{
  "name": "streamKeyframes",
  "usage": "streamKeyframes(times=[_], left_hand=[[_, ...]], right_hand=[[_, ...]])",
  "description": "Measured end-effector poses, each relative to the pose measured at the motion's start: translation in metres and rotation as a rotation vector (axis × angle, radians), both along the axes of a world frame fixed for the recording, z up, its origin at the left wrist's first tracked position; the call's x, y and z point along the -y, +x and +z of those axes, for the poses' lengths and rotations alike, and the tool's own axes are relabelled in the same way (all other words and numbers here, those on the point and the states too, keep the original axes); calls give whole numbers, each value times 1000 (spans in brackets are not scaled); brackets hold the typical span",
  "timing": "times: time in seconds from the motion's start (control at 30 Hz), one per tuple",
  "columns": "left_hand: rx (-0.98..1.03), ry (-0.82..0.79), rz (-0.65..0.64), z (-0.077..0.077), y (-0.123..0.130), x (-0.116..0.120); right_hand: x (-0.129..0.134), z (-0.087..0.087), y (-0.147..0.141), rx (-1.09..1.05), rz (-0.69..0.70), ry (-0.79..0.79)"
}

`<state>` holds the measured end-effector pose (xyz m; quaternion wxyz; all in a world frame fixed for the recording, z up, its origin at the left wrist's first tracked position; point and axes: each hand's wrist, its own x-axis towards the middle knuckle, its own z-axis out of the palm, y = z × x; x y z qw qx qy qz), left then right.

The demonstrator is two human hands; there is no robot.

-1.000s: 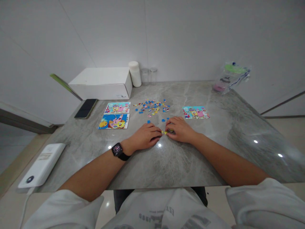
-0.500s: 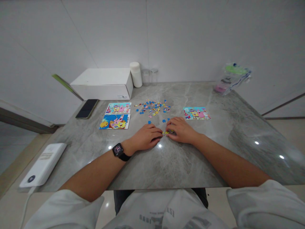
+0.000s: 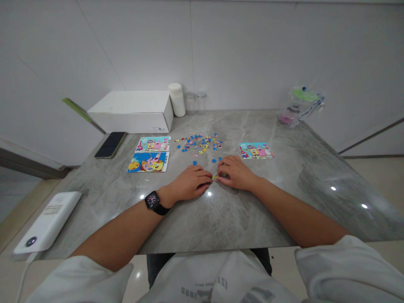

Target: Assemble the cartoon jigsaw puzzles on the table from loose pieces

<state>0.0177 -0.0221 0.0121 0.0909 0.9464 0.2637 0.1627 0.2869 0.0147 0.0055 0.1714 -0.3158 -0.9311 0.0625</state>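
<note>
puzzle pieces (image 3: pixel 205 147) on marbled table (image 3: pixel 217 223), wall (image 3: pixel 240 54) behind

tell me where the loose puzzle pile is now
In the head view, the puzzle pile lies beyond the left hand and right hand, between two picture cards on the left and a single card on the right.
</note>
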Motion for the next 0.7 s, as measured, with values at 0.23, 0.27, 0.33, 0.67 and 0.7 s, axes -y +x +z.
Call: streamKeyframes(times=[0.23,0.27,0.33,0.67,0.7], left_hand=[[25,-26,24,5,-1,2],[32,-19,34,5,-1,2],[56,3,68,5,-2,1],[514,113,582,34,-37,-16],[578,106,641,41,-43,-20]], right_hand=[[-10,-2,5,-153,-173,57],[-12,-4,5,-179,-195,61],[-15,-6,7,-235,-224,64],[-31,-21,8,-411,-321,-34],[-32,-22,9,-421,-333,-38]])
